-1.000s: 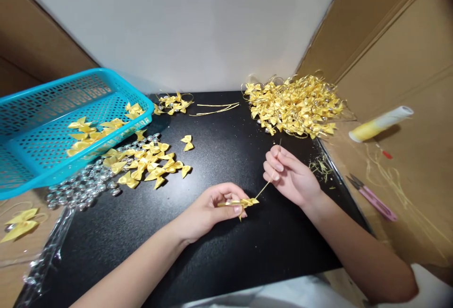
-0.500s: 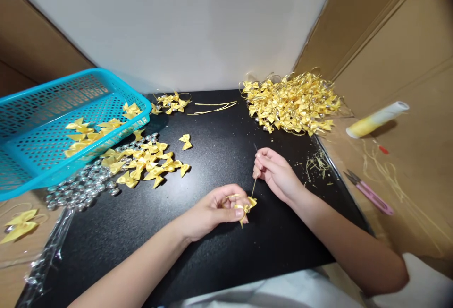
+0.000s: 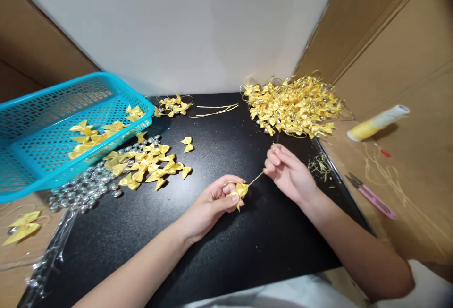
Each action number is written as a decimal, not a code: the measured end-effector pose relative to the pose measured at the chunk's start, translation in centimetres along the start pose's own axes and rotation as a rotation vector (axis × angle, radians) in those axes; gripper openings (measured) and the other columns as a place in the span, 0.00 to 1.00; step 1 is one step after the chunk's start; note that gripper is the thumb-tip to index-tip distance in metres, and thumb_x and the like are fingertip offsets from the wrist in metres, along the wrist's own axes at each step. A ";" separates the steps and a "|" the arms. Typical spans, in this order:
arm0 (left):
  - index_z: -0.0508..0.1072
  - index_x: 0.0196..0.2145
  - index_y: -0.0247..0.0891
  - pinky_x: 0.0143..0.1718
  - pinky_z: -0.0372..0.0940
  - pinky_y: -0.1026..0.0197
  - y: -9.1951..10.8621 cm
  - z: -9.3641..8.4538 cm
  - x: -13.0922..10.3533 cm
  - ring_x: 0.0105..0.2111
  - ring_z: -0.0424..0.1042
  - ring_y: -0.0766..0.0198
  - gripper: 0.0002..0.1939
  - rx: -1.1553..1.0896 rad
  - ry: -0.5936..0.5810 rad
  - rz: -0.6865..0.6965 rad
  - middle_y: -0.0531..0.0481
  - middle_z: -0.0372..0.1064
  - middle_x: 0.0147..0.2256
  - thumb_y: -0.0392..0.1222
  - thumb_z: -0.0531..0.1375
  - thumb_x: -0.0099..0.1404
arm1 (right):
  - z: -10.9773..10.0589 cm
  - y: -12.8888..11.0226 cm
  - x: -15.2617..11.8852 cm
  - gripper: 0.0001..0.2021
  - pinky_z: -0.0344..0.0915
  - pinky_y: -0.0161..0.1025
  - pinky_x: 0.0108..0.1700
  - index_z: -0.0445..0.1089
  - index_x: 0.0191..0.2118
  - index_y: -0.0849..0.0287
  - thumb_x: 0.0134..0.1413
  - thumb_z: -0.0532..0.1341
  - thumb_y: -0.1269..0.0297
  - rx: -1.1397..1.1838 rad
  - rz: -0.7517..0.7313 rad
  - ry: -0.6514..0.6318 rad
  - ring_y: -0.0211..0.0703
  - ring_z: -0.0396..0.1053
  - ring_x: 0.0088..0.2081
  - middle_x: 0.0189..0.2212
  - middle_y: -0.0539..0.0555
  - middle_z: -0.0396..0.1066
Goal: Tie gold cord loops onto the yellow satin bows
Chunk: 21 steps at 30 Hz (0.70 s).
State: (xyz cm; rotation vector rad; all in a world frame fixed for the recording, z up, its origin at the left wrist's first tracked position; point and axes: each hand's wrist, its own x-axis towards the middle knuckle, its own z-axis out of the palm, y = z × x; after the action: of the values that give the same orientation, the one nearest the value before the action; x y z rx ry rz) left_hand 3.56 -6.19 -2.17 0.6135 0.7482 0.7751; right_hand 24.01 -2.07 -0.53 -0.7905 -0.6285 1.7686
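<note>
My left hand (image 3: 219, 199) pinches a yellow ribbon bow (image 3: 242, 190) between thumb and fingers, above the black table. A thin gold cord (image 3: 256, 178) runs taut from this bow up to my right hand (image 3: 283, 166), whose fingers are closed. Out of the top of the right hand's grip sticks a thin dark needle-like tip (image 3: 278, 138), blurred against the table. A loop of cord curves over the left fingers. To the left lie loose yellow bows (image 3: 148, 164) beside a heap of silver beads (image 3: 88, 187).
A blue plastic basket (image 3: 46, 175) with several bows stands at the left. Finished-looking bows with beads and loops form a large pile (image 3: 293, 105) at the back right. Cut cords (image 3: 215, 109) lie at the back. Pink thread snips (image 3: 375, 199) and a yellow-white tube (image 3: 378, 123) rest at the right.
My right hand has moved right and slightly up, drawing the cord out longer from the bow. My left hand with the bow has shifted slightly left and up.
</note>
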 end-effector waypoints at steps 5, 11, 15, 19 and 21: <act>0.76 0.39 0.42 0.32 0.59 0.68 0.3 -0.4 0.0 0.27 0.65 0.72 0.15 -0.113 0.119 0.139 0.58 0.62 0.25 0.39 0.71 0.54 | -0.2 -1.3 -0.8 0.11 0.73 0.33 0.33 0.65 0.29 0.57 0.53 0.68 0.61 -0.058 0.099 -0.303 0.29 0.64 0.19 0.17 0.40 0.59; 0.73 0.40 0.43 0.31 0.59 0.68 0.7 -1.1 -0.4 0.26 0.66 0.72 0.18 -0.204 0.093 0.178 0.58 0.64 0.25 0.39 0.72 0.52 | -1.2 -0.1 0.0 0.11 0.74 0.39 0.34 0.65 0.31 0.59 0.53 0.68 0.61 -0.185 0.349 -0.357 0.30 0.65 0.18 0.17 0.39 0.57; 0.71 0.38 0.40 0.31 0.58 0.67 0.5 -0.9 -0.6 0.25 0.66 0.72 0.17 -0.149 -0.032 0.091 0.56 0.67 0.24 0.41 0.72 0.53 | -1.4 0.5 0.6 0.13 0.74 0.38 0.34 0.65 0.31 0.59 0.50 0.69 0.61 -0.256 0.319 -0.212 0.30 0.65 0.19 0.17 0.39 0.59; 0.69 0.36 0.39 0.31 0.57 0.67 0.1 -0.5 -0.6 0.25 0.66 0.71 0.16 -0.093 -0.156 0.028 0.56 0.68 0.25 0.41 0.71 0.54 | -0.9 1.3 1.2 0.15 0.74 0.40 0.35 0.64 0.30 0.59 0.46 0.71 0.58 -0.321 0.250 -0.107 0.30 0.64 0.19 0.17 0.39 0.60; 0.68 0.36 0.39 0.31 0.57 0.67 0.0 -0.3 -0.4 0.26 0.66 0.71 0.15 -0.057 -0.218 -0.019 0.56 0.69 0.26 0.40 0.71 0.55 | -0.6 1.7 1.5 0.17 0.74 0.40 0.35 0.64 0.29 0.58 0.44 0.71 0.57 -0.324 0.194 -0.060 0.29 0.63 0.19 0.16 0.39 0.60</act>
State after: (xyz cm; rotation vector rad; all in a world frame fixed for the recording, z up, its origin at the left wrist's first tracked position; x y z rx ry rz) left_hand 3.11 -6.48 -2.18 0.6270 0.5295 0.6965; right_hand 23.05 -1.19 -2.48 -1.0506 -0.9199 1.8968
